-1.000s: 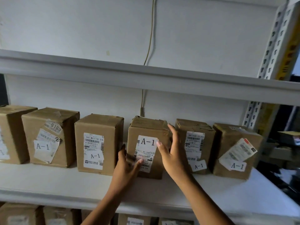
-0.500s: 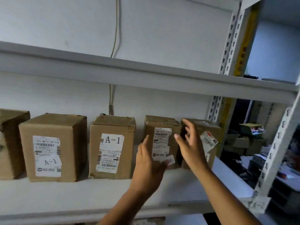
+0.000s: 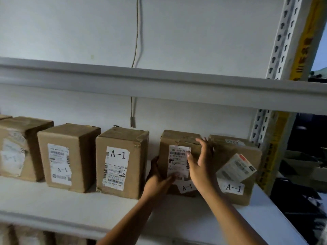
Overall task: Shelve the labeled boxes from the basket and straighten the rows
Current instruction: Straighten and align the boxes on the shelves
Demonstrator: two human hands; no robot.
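Cardboard, brown and taped, makes up the box (image 3: 178,156) that both hands frame on the white shelf (image 3: 70,206). The left hand (image 3: 157,181) grips its lower left edge: the fingers curl round the left side out of sight while the thumb lies across the front, under the printed shipping label (image 3: 178,161). The right hand (image 3: 200,165) lies flat against the box's right front corner, fingers straight and slightly spread, pointing up, the thumb over the label's edge. A small slip reading A-1 (image 3: 187,187) sticks to the bottom of the box's front.

Just right of it, and partly behind the right hand, stands the last box (image 3: 237,156) in the row, turned a little askew, with a loose tilted label (image 3: 236,167) and its own A-1 slip (image 3: 233,188). To the left, across a narrow gap, stands a box with a large A-1 label (image 3: 120,163), then another box (image 3: 65,156), then a box with a blurred, peeling label (image 3: 17,149) at the frame's edge. All sit near the back wall.

An upper shelf (image 3: 159,85) runs overhead, a thin cable (image 3: 136,41) hangs down the wall, and a slotted upright post (image 3: 284,38) holds the shelving at the right.
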